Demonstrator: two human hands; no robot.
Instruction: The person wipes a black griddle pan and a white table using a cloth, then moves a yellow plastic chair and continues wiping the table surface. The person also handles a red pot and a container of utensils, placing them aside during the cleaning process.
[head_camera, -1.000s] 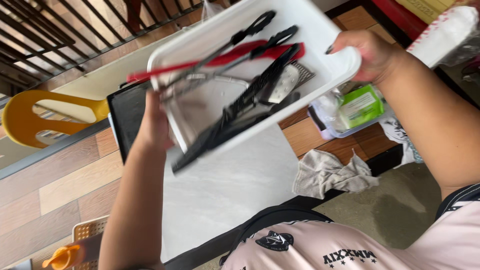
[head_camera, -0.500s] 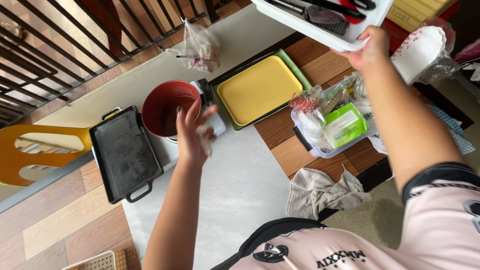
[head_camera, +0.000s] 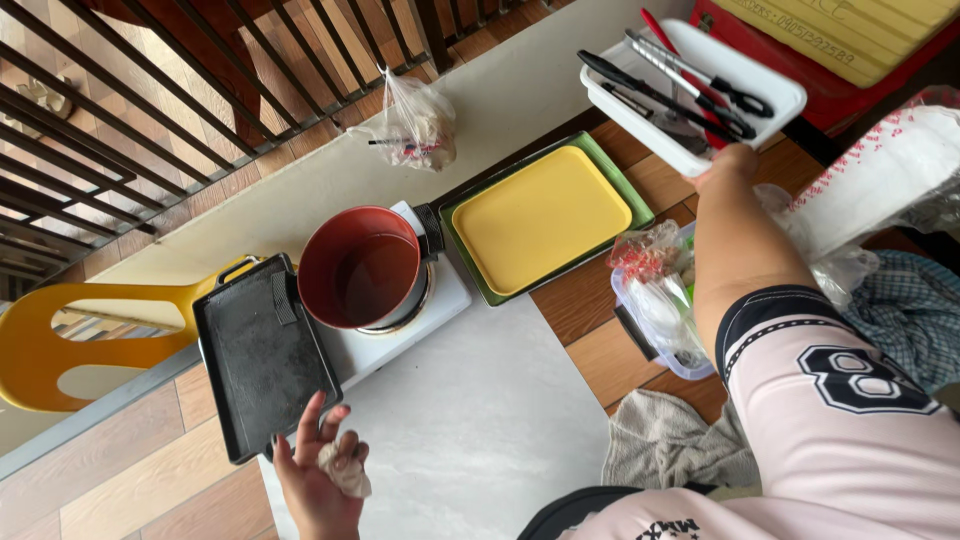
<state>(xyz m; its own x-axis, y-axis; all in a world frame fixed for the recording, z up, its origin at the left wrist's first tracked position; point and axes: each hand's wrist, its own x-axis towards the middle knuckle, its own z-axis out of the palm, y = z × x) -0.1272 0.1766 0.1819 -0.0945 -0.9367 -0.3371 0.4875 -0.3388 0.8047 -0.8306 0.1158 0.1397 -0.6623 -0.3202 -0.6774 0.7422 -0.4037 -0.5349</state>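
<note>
My right hand grips the near edge of a white rectangular tray at the upper right; the tray holds black tongs, scissors and a red-handled tool. My left hand is low at the bottom left, fingers curled around a small crumpled whitish wad. It hovers just below the black griddle pan. Beside the griddle a red pot sits on a white single-burner stove.
A yellow tray lies in a green tray on the wooden floor. A clear tub with bagged items, a grey rag, a tied plastic bag, a yellow chair, a dark metal railing and a red crate surround the area.
My right hand carried the white tray of tools from in front of me to the upper right. My left hand let go of it and dropped to the bottom left.
</note>
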